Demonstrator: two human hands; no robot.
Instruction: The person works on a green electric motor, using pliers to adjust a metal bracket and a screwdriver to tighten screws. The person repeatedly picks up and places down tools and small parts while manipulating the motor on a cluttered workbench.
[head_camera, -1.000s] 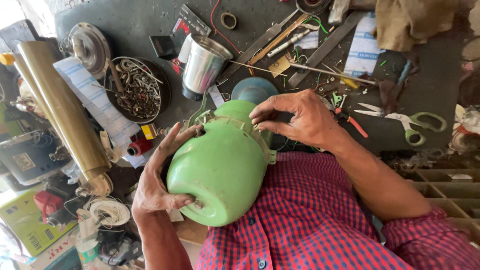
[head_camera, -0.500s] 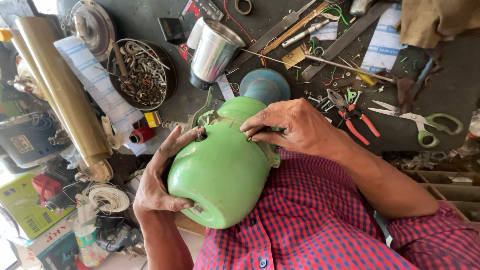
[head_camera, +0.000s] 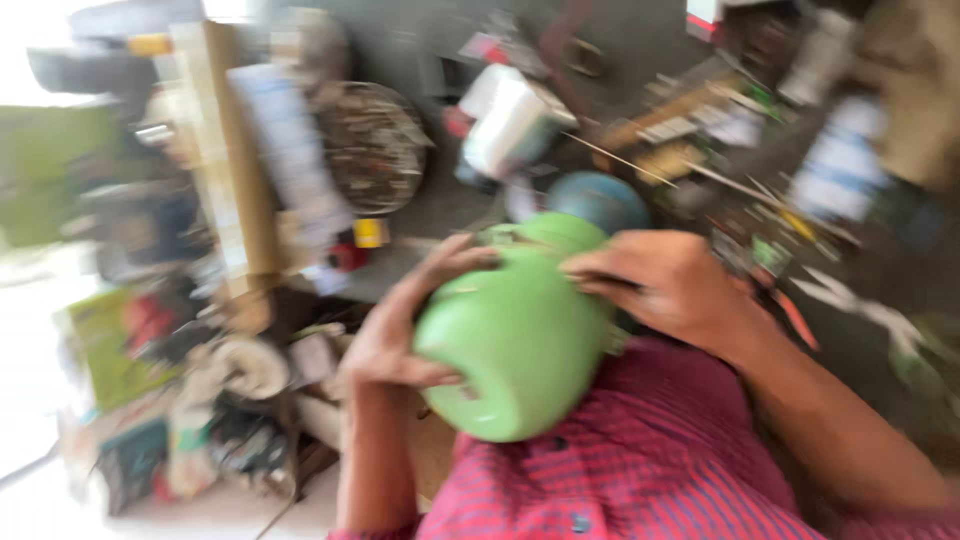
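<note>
A rounded, glossy green metal canister sits at the picture's centre against the red checked shirt. The left hand cups its side at nine o'clock; the right hand clasps its top at two o'clock. A blurred metal cup lies at twelve o'clock.

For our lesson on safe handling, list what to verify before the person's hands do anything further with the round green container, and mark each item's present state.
1. Left hand cups the side of the round green plastic container: ok.
2. Right hand rests on its top: ok.
3. Container backed against the red checked shirt: ok.
4. Picture sharp enough to judge finger placement: not ok.
5. Container's top opening shut: cannot tell.
</note>
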